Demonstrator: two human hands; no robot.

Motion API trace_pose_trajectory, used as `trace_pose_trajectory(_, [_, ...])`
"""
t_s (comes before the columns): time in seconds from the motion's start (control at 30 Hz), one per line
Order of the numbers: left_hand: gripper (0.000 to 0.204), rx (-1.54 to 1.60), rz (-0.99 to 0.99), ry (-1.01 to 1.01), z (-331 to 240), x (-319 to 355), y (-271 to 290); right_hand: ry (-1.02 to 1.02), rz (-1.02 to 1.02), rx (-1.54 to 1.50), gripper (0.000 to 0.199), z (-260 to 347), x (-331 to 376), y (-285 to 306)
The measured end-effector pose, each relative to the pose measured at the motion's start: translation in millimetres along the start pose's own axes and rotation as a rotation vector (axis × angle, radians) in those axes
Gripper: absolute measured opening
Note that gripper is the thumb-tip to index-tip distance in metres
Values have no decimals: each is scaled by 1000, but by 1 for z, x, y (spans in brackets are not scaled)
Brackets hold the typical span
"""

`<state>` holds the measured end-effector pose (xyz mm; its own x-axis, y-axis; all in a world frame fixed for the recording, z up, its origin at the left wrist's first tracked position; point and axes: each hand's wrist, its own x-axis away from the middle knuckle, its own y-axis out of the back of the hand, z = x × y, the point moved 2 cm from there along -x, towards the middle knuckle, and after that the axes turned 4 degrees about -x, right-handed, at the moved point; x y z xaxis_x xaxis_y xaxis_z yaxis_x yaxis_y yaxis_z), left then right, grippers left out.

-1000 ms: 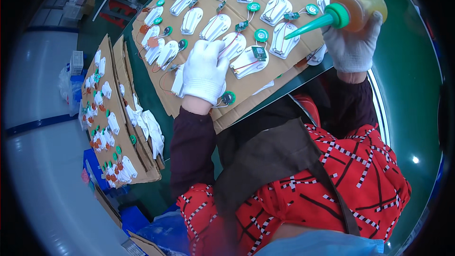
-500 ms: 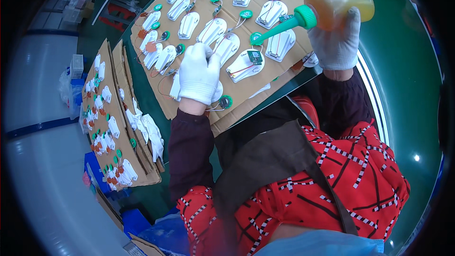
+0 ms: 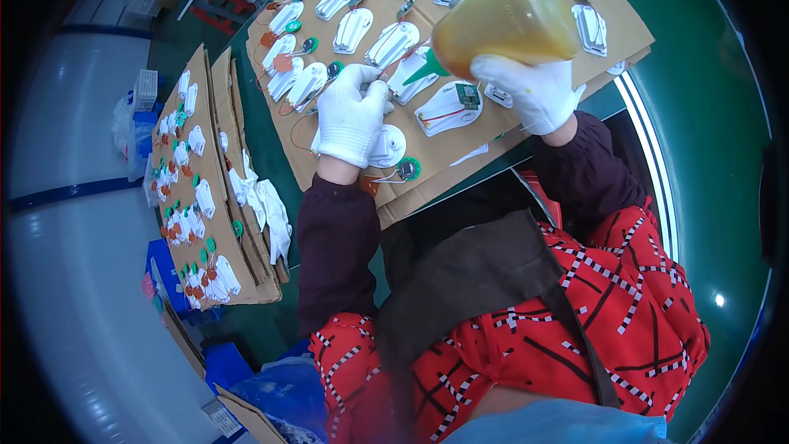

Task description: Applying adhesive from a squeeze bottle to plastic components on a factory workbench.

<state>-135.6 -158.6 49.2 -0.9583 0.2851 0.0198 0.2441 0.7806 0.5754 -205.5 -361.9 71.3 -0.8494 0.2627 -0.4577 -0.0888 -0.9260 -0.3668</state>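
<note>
My right hand (image 3: pixel 530 92), in a white glove, grips a translucent squeeze bottle (image 3: pixel 514 20) of amber liquid. The bottle is tilted, and its green nozzle (image 3: pixel 426 71) points down-left over a white plastic housing (image 3: pixel 404 80). My left hand (image 3: pixel 353 117), gloved too, has thumb and fingers pinched together beside that housing; what they hold is hidden, though a thin red wire shows near the fingertips. Just right of there lies a white housing with a small green circuit board (image 3: pixel 468 97). Below the left hand sits a green-rimmed round part (image 3: pixel 408 168) on wires.
Several rows of wired white housings cover the cardboard sheet (image 3: pixel 436 168) on a green table (image 3: pixel 699 156). To the left stands another loaded cardboard sheet (image 3: pixel 246 284), with white gloves or cloth (image 3: pixel 267 210) beside it. Blue bags (image 3: pixel 279 390) lie at the lower left.
The bottle has swung left and its nozzle has moved from a green round part to the housing near my left hand. The left hand stays pinched; the view has shifted slightly.
</note>
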Motion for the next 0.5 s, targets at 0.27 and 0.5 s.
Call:
trace_pose_trajectory(0.27, [12,36,-79,-103,12,1,1,-27,146,246,56,-11,-8,-18])
trace_pose_trajectory(0.5, [9,2,-70,-123,11,4,1,-67,130,296,68,-20,-4,-20])
